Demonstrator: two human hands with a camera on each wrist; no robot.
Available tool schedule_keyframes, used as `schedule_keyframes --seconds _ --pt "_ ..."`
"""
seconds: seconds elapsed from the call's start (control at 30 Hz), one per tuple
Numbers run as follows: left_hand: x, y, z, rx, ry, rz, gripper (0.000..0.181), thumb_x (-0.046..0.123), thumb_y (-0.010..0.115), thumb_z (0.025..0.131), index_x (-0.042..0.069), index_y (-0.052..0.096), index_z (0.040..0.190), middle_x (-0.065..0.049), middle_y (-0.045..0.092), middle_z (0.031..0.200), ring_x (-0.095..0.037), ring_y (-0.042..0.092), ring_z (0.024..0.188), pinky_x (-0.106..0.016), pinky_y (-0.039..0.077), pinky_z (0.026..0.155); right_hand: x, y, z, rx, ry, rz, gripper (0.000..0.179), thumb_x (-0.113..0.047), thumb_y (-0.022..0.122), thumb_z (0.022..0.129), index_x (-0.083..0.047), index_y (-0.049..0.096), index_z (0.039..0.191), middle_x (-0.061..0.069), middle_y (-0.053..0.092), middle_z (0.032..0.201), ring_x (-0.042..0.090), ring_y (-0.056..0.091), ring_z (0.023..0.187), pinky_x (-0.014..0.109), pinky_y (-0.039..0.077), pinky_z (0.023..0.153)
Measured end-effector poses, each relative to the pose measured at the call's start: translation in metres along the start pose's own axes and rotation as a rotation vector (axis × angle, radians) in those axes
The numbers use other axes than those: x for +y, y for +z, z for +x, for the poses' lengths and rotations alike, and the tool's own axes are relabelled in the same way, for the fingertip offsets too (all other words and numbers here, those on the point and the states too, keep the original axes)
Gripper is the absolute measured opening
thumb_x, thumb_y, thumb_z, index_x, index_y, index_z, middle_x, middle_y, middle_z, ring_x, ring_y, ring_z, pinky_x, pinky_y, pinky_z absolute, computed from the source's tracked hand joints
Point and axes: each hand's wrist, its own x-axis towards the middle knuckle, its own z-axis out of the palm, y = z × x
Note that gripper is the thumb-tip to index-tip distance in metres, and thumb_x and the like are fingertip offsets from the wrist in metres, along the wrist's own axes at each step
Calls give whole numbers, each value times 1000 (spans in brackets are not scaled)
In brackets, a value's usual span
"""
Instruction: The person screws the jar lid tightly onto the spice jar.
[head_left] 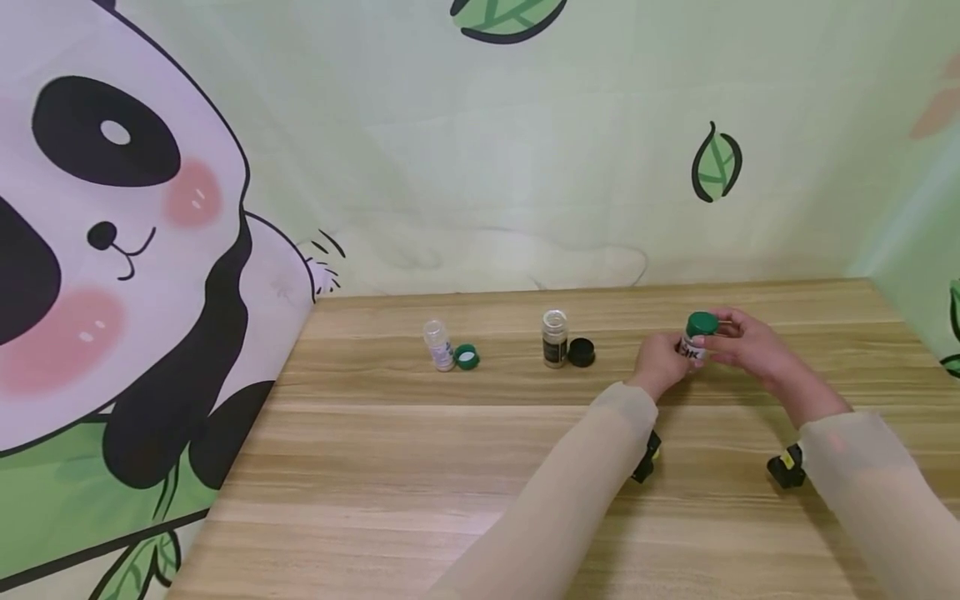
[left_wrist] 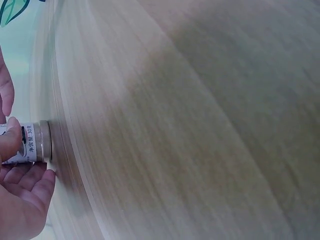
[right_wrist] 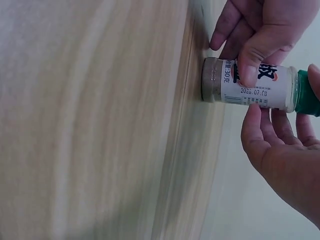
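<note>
A spice jar (right_wrist: 275, 82) with a white printed label, grey-brown contents at its base and a green cap (head_left: 702, 323) stands at the right of the table. My left hand (head_left: 660, 363) grips its body, thumb across the label (left_wrist: 29, 142). From the other side my right hand (head_left: 753, 350) has thumb and fingers about the green cap, with some fingertips against the jar's lower side in the right wrist view. The cap sits on the jar. Whether it is tight or loose I cannot tell.
Left of the hands stands an uncapped jar with a dark label (head_left: 555, 340), a black cap (head_left: 581, 352) beside it. Farther left is an uncapped clear jar (head_left: 439, 345) next to a green cap lying inner side up (head_left: 467, 357). A patterned cloth (head_left: 525, 167) hangs behind the wooden table (head_left: 375, 483).
</note>
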Motion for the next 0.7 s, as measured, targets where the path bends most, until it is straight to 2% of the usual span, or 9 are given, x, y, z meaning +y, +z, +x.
schedule_keyframes --seconds 0.07,0.2,0.27,0.4,0.47,0.7 --pt "-1 1 1 1 2 7 29 18 82 87 12 77 115 -1 79 106 -6 62 84 -12 47 75 0 2 -1 16 2 2 67 -24 59 105 8 25 152 18 48 143 -18 53 93 16 55 87" --pt "-2 2 3 -4 6 6 28 18 82 88 12 78 115 -1 79 105 -5 60 81 -11 45 72 -1 5 -2 48 1 -1 63 -25 61 104 5 30 149 -6 55 123 -18 54 92 15 54 85" --pt "-2 2 3 -4 7 -1 27 17 82 88 12 78 114 -1 79 103 -5 58 79 -11 44 70 -1 6 -3 56 -3 -8 61 -25 61 104 5 31 147 -8 55 122 -18 53 92 15 54 85" --pt "-3 2 2 2 17 -5 23 16 82 87 10 78 109 -1 78 98 -5 53 74 -11 40 64 -1 8 -3 71 2 -23 62 -26 60 104 7 29 147 2 54 130 -20 51 91 13 53 84" --pt "-3 3 2 5 26 -4 22 16 82 87 10 78 108 -1 78 97 -5 52 73 -11 38 63 -2 8 -3 81 3 -25 64 -26 60 104 8 28 148 1 54 129 -20 51 91 13 53 83" --pt "-4 2 1 12 42 5 21 16 81 88 11 78 108 0 77 95 -5 51 73 -10 37 62 -1 11 -3 118 -7 -37 62 -27 62 103 7 33 145 -25 53 105 -20 51 89 12 52 80"
